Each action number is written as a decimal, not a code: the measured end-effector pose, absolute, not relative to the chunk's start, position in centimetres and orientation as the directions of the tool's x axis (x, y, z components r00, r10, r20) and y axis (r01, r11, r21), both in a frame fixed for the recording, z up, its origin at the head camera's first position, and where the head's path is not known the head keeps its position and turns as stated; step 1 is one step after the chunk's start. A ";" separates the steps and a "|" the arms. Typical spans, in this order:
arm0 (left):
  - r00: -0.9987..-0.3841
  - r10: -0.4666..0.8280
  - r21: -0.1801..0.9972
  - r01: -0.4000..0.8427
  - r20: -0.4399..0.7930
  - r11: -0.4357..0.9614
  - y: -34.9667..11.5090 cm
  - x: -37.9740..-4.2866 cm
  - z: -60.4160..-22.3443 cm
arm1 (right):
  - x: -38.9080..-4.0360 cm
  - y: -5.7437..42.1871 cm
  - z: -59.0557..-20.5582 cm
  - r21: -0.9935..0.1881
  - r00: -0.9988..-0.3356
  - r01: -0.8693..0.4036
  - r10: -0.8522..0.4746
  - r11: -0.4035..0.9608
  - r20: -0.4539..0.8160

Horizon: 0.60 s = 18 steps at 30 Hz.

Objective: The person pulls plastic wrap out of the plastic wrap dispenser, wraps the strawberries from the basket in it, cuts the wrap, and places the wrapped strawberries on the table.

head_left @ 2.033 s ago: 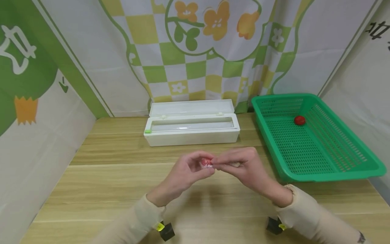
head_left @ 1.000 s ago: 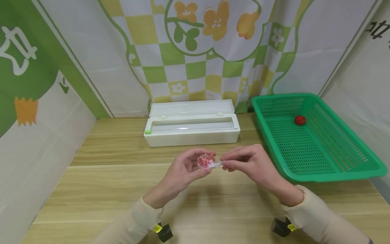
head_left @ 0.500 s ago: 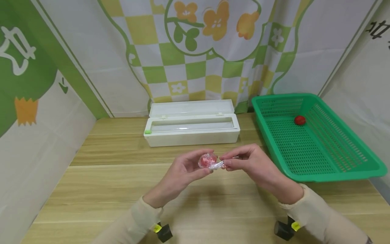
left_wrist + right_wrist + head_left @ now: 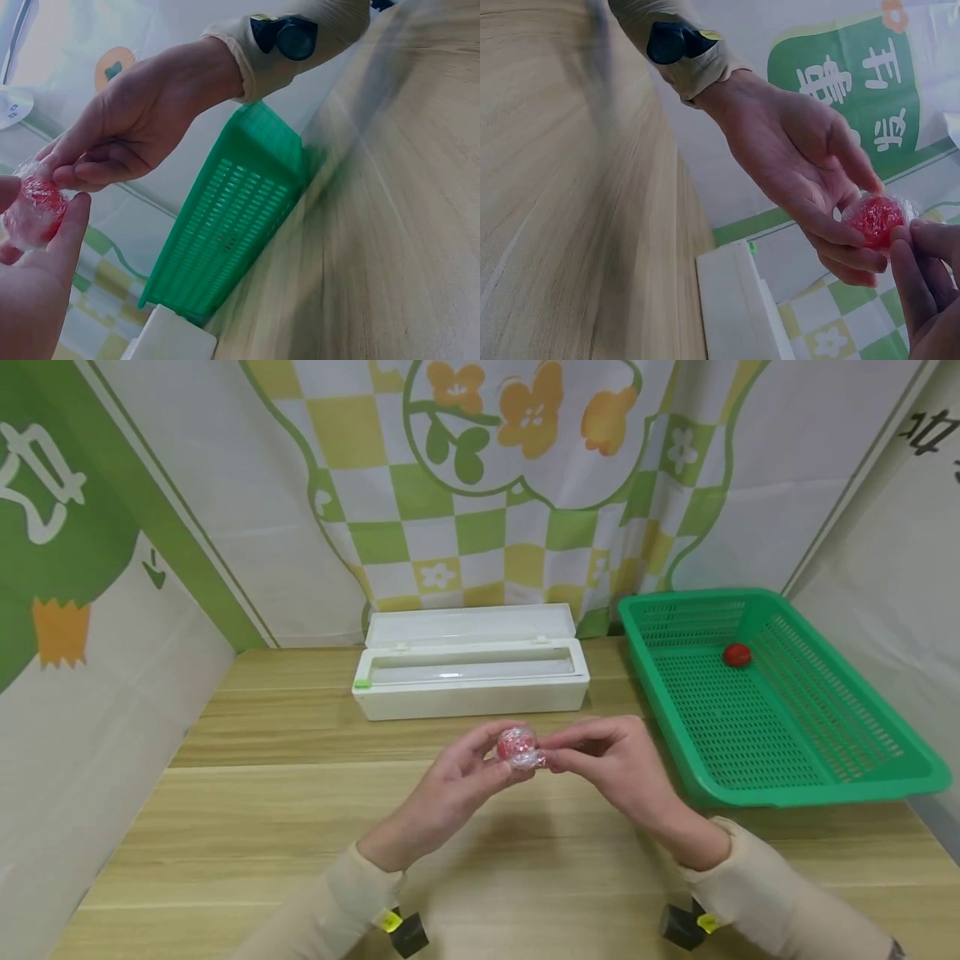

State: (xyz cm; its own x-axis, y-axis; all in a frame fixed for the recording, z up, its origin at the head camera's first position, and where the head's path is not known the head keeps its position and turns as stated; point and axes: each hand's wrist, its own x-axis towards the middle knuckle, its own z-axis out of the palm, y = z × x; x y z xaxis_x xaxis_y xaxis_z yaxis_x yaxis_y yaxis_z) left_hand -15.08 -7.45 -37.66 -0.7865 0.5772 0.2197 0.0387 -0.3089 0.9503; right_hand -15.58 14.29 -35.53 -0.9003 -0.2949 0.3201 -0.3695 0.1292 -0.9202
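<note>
A small round red thing [image 4: 516,743] wrapped in clear cling film sits between my left hand's thumb and fingers, above the table. My left hand [image 4: 457,789] holds it from the left, and in the right wrist view the fingers curve around its side. From the right, my right hand [image 4: 618,768] pinches the gathered end of the cling film [image 4: 531,760] between thumb and fingertips. Both hands meet at the wrapped thing [image 4: 876,220], which shows red through the crinkled film. What kind of thing it is stays hidden under the wrap.
Behind the hands stands a white cling film box [image 4: 472,700] with its lid up and a roll inside. On the right, a green basket [image 4: 693,768] holds another small red thing [image 4: 737,655]. A patterned curtain [image 4: 491,535] hangs behind the wooden table [image 4: 247,827].
The right hand has worked along the film's end, first drawing it out into a twisted tail. Now the tail is bunched close against the red thing, turned slightly in the left fingers.
</note>
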 end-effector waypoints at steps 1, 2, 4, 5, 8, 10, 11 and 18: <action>-0.796 0.568 0.953 0.036 0.210 -0.301 -7.4 -15.0 -37.6 | -15.6 14.2 -35.5 -0.913 -0.895 -0.386 -0.291 0.130 0.337; -0.809 0.557 0.957 0.026 0.191 -0.289 -7.3 -14.9 -37.5 | -15.5 14.1 -35.6 -0.907 -0.890 -0.401 -0.291 0.129 0.352; -0.834 0.529 0.966 0.016 0.156 -0.259 -7.0 -14.8 -37.4 | -15.5 14.0 -35.6 -0.899 -0.879 -0.422 -0.296 0.118 0.374; -0.845 0.515 0.971 0.015 0.141 -0.240 -6.9 -14.8 -37.3 | -15.5 13.9 -35.6 -0.896 -0.874 -0.430 -0.302 0.110 0.382; -0.870 0.478 0.979 0.019 0.117 -0.205 -6.7 -14.7 -37.2 | -15.5 13.8 -35.5 -0.895 -0.861 -0.437 -0.327 0.083 0.390; -0.879 0.460 0.980 0.035 0.123 -0.194 -6.6 -14.7 -37.2 | -15.5 13.9 -35.4 -0.896 -0.854 -0.438 -0.346 0.075 0.389; -0.882 0.454 0.981 0.042 0.126 -0.190 -6.5 -14.7 -37.2 | -15.6 13.9 -35.4 -0.896 -0.848 -0.439 -0.362 0.071 0.387; -0.896 0.409 0.981 0.119 0.171 -0.151 -6.6 -14.7 -37.3 | -15.6 14.3 -35.1 -0.886 -0.815 -0.453 -0.448 0.095 0.368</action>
State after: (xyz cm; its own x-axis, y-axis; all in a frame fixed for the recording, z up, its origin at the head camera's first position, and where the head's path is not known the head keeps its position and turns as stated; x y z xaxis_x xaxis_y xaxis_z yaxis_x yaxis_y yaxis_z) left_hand -14.73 -6.55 -37.30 -0.8965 0.4086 0.1714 0.1188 -0.1511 0.9814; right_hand -15.60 14.35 -35.10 -0.8147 -0.4478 0.3685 -0.4531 0.0949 -0.8864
